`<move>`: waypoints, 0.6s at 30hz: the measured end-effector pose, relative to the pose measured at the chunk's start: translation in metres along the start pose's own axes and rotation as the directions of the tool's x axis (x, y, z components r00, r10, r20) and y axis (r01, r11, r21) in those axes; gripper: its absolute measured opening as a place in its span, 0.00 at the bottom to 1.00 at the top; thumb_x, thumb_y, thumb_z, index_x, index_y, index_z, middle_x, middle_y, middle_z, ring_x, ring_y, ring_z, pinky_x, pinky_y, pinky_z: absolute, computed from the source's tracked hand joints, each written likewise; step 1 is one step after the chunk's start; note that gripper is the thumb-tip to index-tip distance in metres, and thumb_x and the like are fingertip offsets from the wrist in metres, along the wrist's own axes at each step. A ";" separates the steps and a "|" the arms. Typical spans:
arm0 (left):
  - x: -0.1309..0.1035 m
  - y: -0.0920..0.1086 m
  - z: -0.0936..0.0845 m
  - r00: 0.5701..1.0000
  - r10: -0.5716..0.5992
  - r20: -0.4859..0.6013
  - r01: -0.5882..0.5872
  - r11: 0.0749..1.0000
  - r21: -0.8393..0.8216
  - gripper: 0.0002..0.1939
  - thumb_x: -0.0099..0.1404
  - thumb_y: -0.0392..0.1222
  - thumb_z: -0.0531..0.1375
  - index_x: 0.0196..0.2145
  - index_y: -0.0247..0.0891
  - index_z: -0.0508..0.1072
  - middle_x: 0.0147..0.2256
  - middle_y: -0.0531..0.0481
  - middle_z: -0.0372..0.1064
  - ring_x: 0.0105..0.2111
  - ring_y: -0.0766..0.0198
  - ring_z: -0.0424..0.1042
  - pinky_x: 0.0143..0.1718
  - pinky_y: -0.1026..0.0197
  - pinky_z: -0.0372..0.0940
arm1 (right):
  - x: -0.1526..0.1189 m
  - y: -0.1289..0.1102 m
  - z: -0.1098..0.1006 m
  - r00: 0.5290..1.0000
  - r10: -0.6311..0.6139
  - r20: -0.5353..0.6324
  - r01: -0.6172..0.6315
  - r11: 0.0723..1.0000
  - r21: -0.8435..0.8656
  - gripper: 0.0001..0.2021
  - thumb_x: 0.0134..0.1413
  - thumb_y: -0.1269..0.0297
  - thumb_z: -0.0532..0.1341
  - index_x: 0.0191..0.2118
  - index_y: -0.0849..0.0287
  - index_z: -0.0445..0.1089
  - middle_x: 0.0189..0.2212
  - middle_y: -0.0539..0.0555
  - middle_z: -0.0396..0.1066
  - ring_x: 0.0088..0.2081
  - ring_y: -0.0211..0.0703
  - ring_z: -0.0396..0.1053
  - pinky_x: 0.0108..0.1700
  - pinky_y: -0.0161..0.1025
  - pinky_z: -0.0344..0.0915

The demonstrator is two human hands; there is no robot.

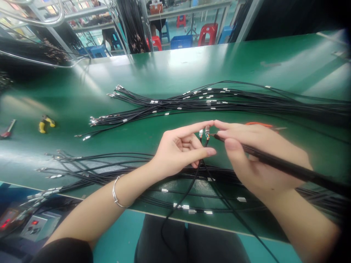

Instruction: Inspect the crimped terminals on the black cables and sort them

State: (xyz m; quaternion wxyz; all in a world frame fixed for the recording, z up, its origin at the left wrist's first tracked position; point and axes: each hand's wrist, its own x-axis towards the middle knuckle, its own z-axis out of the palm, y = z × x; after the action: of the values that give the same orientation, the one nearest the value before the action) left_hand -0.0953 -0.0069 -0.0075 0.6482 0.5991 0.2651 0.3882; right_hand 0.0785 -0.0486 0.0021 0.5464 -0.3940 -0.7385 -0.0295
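Near the middle of the view, my left hand (178, 149) holds two black cables (195, 179) near their ends, fingers curled round them. Their metal connectors (207, 130) point up, with small coloured wires showing just below. My right hand (263, 157) is closed on a dark pen-like tool (263, 156), whose thin tip touches or nearly touches the wires of the right connector. The index fingertips of both hands meet above the connectors.
Bundles of black cables (164, 106) with metal ends lie across the green table (175, 73). Yellow-handled pliers (46, 123) and a red-handled tool (8, 129) lie left. Orange handles (259, 124) show behind my right hand. Boxes with red displays (35, 224) stand lower left.
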 end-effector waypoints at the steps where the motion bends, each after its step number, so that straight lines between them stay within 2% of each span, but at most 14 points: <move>1: 0.000 0.000 0.000 1.000 0.004 0.002 -0.004 1.000 -0.003 0.34 0.53 0.43 0.71 0.57 0.41 0.70 0.22 0.55 0.70 0.18 0.71 0.67 0.20 0.70 0.67 | 0.000 0.000 0.000 1.000 0.012 -0.019 -0.012 1.000 0.010 0.15 0.52 0.76 0.63 0.44 0.51 0.75 0.40 0.50 0.78 0.43 0.47 0.76 0.45 0.44 0.74; 5: -0.001 0.001 0.000 1.000 0.010 0.003 -0.010 1.000 0.004 0.33 0.54 0.43 0.71 0.57 0.41 0.70 0.22 0.56 0.69 0.18 0.71 0.67 0.21 0.70 0.68 | -0.001 0.001 0.001 0.994 0.057 -0.095 -0.052 0.997 0.051 0.15 0.52 0.76 0.63 0.43 0.51 0.76 0.37 0.49 0.78 0.42 0.46 0.76 0.43 0.44 0.73; 9: -0.001 0.001 0.001 1.000 0.010 0.004 -0.010 1.000 0.006 0.33 0.53 0.44 0.71 0.57 0.41 0.70 0.22 0.55 0.70 0.18 0.71 0.67 0.21 0.69 0.68 | -0.001 0.001 0.002 0.995 0.056 -0.080 -0.053 0.998 0.038 0.15 0.53 0.75 0.63 0.44 0.49 0.76 0.39 0.49 0.78 0.41 0.47 0.76 0.43 0.46 0.73; 18: -0.001 0.001 0.000 0.999 0.033 0.010 -0.033 0.999 0.021 0.32 0.54 0.44 0.71 0.57 0.41 0.70 0.23 0.55 0.70 0.18 0.71 0.67 0.21 0.70 0.67 | -0.001 0.002 0.001 0.997 0.014 -0.071 -0.013 1.000 0.018 0.14 0.51 0.76 0.64 0.43 0.52 0.76 0.38 0.50 0.78 0.41 0.45 0.76 0.43 0.43 0.74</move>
State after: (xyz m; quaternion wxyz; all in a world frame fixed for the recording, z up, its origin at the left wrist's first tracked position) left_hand -0.0964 -0.0075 -0.0063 0.6366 0.6120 0.2561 0.3931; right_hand 0.0794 -0.0472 0.0006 0.5758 -0.3929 -0.7162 -0.0333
